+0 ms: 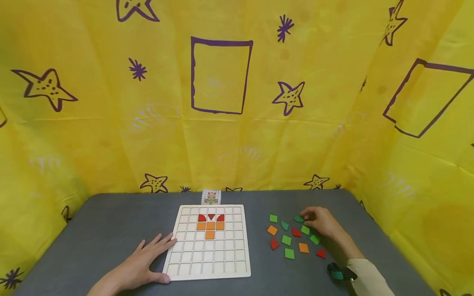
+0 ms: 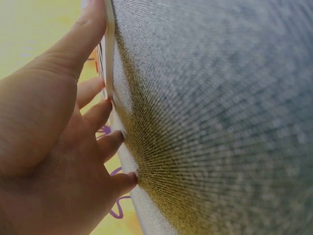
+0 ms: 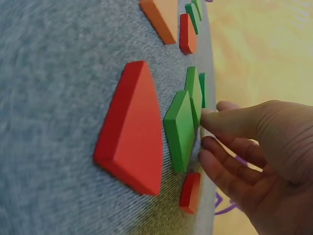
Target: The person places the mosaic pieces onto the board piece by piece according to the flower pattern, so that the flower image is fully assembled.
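Observation:
My left hand (image 1: 138, 263) lies with fingers spread at the left edge of a white grid board (image 1: 207, 267). In the left wrist view the thumb (image 2: 83, 36) rests along the board's edge (image 2: 109, 54). Red pieces (image 1: 202, 218) and orange squares (image 1: 210, 225) sit in the upper cells. Over the loose pieces, my right hand (image 1: 321, 222) pinches the right end of a dark green curved-edge piece (image 1: 298, 219) between thumb and fingertips. A light green square (image 1: 305, 230) lies right below the thumb; the right wrist view shows the dark green piece (image 3: 203, 88) partly hidden.
Several loose green, orange squares (image 1: 303, 248) and red curved-edge pieces (image 1: 274, 244) lie right of the board on the grey table (image 1: 122, 218). A small pattern card (image 1: 211, 197) lies behind the board. Yellow cloth (image 1: 222, 135) hangs along the back and sides.

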Demonstrator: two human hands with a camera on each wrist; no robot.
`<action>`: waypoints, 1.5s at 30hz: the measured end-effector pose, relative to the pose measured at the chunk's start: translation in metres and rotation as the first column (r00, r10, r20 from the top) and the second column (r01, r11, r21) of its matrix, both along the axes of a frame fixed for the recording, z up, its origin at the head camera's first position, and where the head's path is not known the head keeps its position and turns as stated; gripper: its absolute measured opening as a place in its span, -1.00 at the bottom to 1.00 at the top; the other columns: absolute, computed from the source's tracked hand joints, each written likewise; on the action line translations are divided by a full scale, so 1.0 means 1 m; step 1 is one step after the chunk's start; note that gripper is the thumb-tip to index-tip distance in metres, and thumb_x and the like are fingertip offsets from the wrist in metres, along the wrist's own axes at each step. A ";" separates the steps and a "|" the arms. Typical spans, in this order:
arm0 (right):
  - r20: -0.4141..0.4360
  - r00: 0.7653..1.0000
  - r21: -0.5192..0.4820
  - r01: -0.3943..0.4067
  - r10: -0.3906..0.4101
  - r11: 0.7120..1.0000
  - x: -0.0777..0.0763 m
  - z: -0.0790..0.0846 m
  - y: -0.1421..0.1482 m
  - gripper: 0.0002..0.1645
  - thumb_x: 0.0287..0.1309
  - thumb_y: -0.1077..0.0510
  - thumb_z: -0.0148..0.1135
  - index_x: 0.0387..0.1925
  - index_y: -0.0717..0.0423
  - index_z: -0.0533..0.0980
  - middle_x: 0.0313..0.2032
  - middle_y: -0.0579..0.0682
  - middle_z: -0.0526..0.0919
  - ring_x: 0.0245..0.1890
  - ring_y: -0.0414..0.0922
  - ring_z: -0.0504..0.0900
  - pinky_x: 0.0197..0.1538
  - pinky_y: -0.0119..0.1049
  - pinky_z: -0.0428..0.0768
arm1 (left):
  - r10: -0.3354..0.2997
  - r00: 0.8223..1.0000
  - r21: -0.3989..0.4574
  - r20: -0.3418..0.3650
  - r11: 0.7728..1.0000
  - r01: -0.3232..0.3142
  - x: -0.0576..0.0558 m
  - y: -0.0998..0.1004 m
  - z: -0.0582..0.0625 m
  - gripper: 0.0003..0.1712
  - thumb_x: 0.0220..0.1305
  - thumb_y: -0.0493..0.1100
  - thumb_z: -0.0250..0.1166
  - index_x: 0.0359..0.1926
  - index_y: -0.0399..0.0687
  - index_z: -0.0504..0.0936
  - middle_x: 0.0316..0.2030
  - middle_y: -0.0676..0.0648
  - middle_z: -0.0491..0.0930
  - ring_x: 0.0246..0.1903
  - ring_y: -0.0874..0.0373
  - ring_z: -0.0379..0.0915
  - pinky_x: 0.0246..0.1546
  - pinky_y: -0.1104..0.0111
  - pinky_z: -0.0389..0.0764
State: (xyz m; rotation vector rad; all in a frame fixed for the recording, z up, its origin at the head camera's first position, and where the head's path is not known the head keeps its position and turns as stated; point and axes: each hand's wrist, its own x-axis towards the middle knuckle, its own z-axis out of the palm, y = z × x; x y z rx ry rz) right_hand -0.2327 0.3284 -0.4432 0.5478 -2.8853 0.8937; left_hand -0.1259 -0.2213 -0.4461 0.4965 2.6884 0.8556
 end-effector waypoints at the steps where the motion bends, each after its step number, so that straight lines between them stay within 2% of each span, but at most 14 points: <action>1: 0.001 1.000 -0.004 0.000 0.000 1.000 0.000 0.001 0.000 -0.76 0.00 0.40 0.40 -0.22 0.22 0.66 -0.37 -0.04 0.68 -0.35 -0.14 0.61 -0.29 -0.32 0.58 | -0.003 1.000 0.002 0.000 1.000 0.003 0.000 0.000 0.000 0.14 -0.18 0.30 0.50 0.43 0.01 0.31 0.46 -0.21 0.15 0.42 -0.46 -0.18 0.19 -0.45 -0.32; 9: 0.038 0.999 -0.033 0.020 -0.019 0.999 -0.003 0.004 -0.011 -0.75 0.10 0.28 0.39 -0.15 0.26 0.63 -0.25 0.07 0.72 -0.30 -0.07 0.68 -0.28 -0.27 0.64 | 0.000 1.000 0.004 0.010 1.000 0.000 -0.001 0.001 0.001 0.15 -0.19 0.28 0.51 0.43 0.02 0.31 0.46 -0.21 0.13 0.42 -0.45 -0.18 0.20 -0.44 -0.33; 17: 0.052 0.999 -0.009 -0.005 0.006 1.000 -0.008 0.007 -0.019 -0.70 0.04 0.35 0.42 -0.12 0.23 0.64 -0.19 0.06 0.71 -0.22 0.01 0.67 -0.17 -0.12 0.65 | -0.014 1.000 0.004 -0.019 1.000 0.014 -0.002 0.001 -0.001 0.14 -0.18 0.29 0.50 0.44 0.04 0.30 0.47 -0.20 0.13 0.41 -0.46 -0.16 0.19 -0.45 -0.32; 20: 0.051 0.999 -0.005 -0.005 0.005 1.000 -0.009 0.007 -0.020 -0.68 0.02 0.36 0.43 -0.13 0.20 0.64 -0.20 0.03 0.70 -0.21 0.00 0.65 -0.14 -0.08 0.64 | -0.006 1.000 0.006 -0.009 1.000 0.006 -0.002 0.001 -0.001 0.14 -0.18 0.30 0.50 0.43 0.04 0.31 0.47 -0.19 0.13 0.42 -0.44 -0.17 0.21 -0.44 -0.33; 29: 0.033 0.998 0.000 -0.050 0.050 0.999 -0.011 0.004 -0.021 -0.69 0.04 0.41 0.38 -0.13 0.15 0.65 -0.19 0.04 0.65 -0.25 -0.06 0.58 -0.17 -0.11 0.60 | -0.009 1.000 0.008 -0.021 1.000 0.009 -0.001 0.001 0.000 0.15 -0.19 0.32 0.50 0.43 0.03 0.32 0.46 -0.19 0.15 0.42 -0.44 -0.16 0.21 -0.43 -0.32; 36: 0.039 0.995 -0.025 -0.090 0.091 0.996 -0.014 0.005 -0.025 -0.70 0.07 0.41 0.36 -0.11 0.20 0.64 -0.25 -0.01 0.68 -0.28 -0.14 0.60 -0.22 -0.26 0.62 | -0.011 0.999 0.003 -0.032 1.000 0.011 -0.002 0.000 -0.001 0.15 -0.19 0.34 0.48 0.42 0.01 0.32 0.46 -0.21 0.15 0.42 -0.45 -0.16 0.20 -0.44 -0.31; 45: -0.022 0.992 -0.064 -0.123 0.122 0.990 -0.015 0.014 -0.043 -0.75 0.15 0.38 0.31 -0.10 0.30 0.62 -0.24 0.11 0.72 -0.26 -0.02 0.69 -0.22 -0.24 0.67 | 0.008 1.000 0.000 -0.001 1.000 -0.008 -0.001 0.000 -0.001 0.16 -0.21 0.33 0.50 0.42 0.01 0.33 0.46 -0.20 0.15 0.42 -0.43 -0.17 0.22 -0.42 -0.34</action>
